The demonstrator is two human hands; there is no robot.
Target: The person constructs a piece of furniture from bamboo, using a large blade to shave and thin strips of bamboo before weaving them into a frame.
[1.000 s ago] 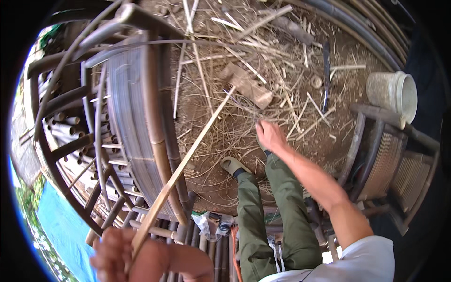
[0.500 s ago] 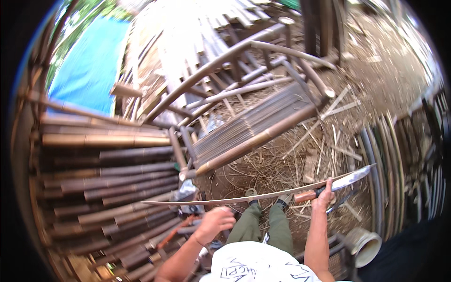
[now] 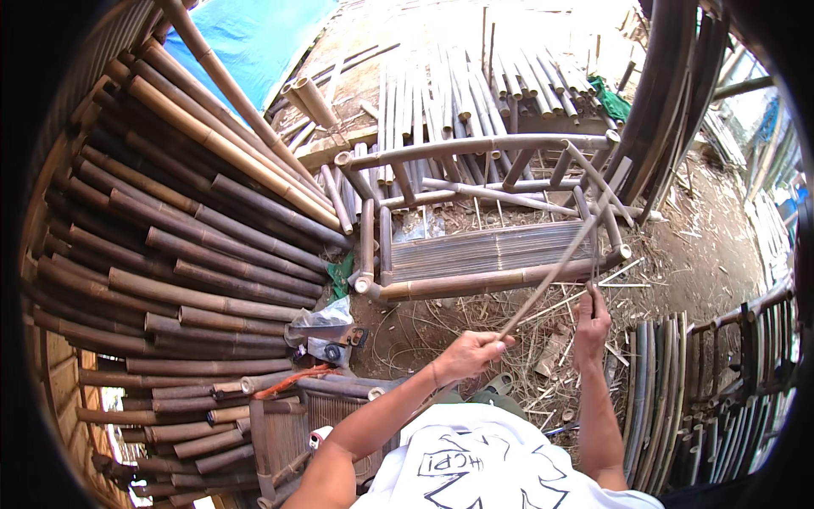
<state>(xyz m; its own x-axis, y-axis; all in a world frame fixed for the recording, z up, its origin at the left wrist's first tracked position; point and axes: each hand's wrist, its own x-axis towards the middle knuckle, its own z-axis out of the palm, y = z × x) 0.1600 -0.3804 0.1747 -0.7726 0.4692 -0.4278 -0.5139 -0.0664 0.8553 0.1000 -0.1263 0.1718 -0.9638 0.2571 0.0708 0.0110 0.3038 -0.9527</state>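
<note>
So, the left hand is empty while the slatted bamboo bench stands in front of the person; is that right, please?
Not quite: the head view shows the left hand gripping a bamboo strip. The slatted bamboo bench is in front.

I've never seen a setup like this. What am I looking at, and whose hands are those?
There's no robot here: these are a person's own bare hands. The view comes from a wide camera worn on the head and looking down, so straight edges bend near the rim. The left hand holds one end of a long, thin strip. The right hand grips a slim object, too unclear here to name. Beyond them stands a bamboo bench. Loose strips and shavings lie on the ground, bamboo poles are stacked at the left, and a blue sheet shows at the top.
</note>
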